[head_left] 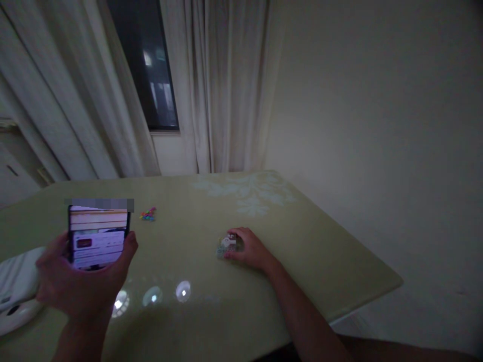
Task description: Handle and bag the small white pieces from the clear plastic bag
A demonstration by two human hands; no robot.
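My left hand [83, 286] is wrapped round a smartphone [98, 239] and holds it up over the left part of the table, its lit screen toward me. On the tabletop near the middle, my right hand [251, 249] curls its thumb and fingers round a small clear box [225, 246]. The box has a whitish marking on it, and its contents are too small to make out. Beyond the phone, to its right, lies a little heap of brightly coloured small pieces [148, 214].
The glossy greenish table [196, 216] carries a pale leaf pattern and light reflections. A white plastic device [20, 276] sits at the left edge. Curtains [226, 85] and a dark window [151, 65] stand behind, with a bare wall [370, 125] on the right.
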